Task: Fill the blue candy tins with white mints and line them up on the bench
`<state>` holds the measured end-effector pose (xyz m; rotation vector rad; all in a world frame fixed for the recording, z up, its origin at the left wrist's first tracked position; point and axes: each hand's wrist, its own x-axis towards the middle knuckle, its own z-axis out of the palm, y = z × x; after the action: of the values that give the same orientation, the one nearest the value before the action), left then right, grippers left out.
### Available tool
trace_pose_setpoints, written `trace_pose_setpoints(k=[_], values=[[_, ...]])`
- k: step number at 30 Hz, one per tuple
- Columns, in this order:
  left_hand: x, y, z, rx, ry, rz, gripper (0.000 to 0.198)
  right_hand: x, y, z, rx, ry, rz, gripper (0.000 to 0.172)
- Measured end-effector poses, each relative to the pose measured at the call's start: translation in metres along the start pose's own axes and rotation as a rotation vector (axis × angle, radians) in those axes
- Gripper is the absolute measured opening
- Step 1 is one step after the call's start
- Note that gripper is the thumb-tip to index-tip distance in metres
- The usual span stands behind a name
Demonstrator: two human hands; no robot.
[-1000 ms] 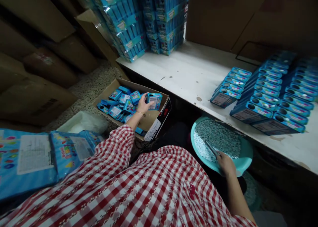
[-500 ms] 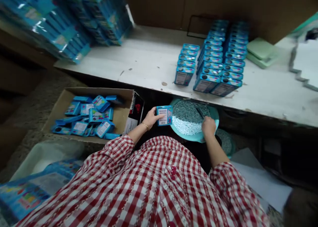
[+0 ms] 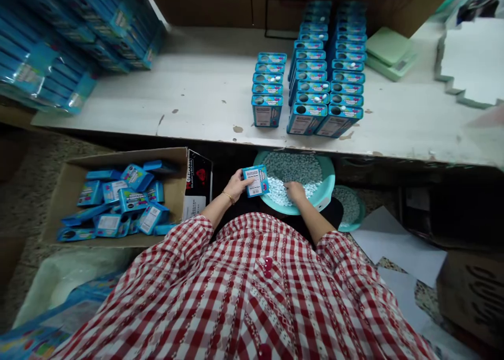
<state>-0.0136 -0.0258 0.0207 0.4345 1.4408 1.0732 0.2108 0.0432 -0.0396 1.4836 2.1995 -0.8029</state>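
My left hand (image 3: 235, 187) is closed around a small blue candy box (image 3: 255, 181), held tilted at the left rim of a turquoise basin (image 3: 329, 179). Small white and pale tablets (image 3: 293, 166) fill that basin. Over the tablets, near the basin's front, is my right hand (image 3: 296, 192), its fingers curled and pointing left toward the box. The fingertips are partly lost among the tablets, so what they grip cannot be made out.
A carton (image 3: 65, 192) of jumbled blue boxes lies to the left. On the white table (image 3: 212, 103) stand rows of upright blue boxes (image 3: 309, 119), a pale green scale (image 3: 389, 50) and wrapped stacks (image 3: 51, 71). A second basin (image 3: 348, 210) sits lower right.
My right hand has moved left across the basin, closer to the blue box. The dark stick-like thing by it no longer shows. My left hand still holds the box, now slightly tilted.
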Motion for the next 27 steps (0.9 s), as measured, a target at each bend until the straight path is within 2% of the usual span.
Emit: trace_pose_setpoints(k=[3,8,13,16,19,23,27], values=[[0.004,0.003,-0.005,0.004,0.002,0.08,0.049,0.002,0.01,-0.002,0.2,0.026,0.004,0.044],[0.017,0.009,-0.005,0.167,0.027,0.372,0.05,-0.011,0.029,-0.023,0.467,0.056,0.018,0.042],[0.028,0.013,0.016,0.398,0.078,0.515,0.046,-0.04,0.045,-0.067,0.817,0.14,0.061,0.037],[0.03,0.013,0.033,0.554,0.07,0.548,0.043,-0.056,0.047,-0.094,0.849,0.183,0.014,0.037],[0.032,0.009,0.048,0.674,0.028,0.57,0.039,-0.064,0.039,-0.115,0.723,0.185,-0.04,0.039],[0.034,0.002,0.059,0.777,-0.027,0.63,0.04,-0.068,0.017,-0.134,0.281,0.188,-0.089,0.037],[0.034,-0.006,0.063,0.872,-0.082,0.659,0.042,-0.074,-0.013,-0.147,-0.105,0.155,-0.021,0.033]])
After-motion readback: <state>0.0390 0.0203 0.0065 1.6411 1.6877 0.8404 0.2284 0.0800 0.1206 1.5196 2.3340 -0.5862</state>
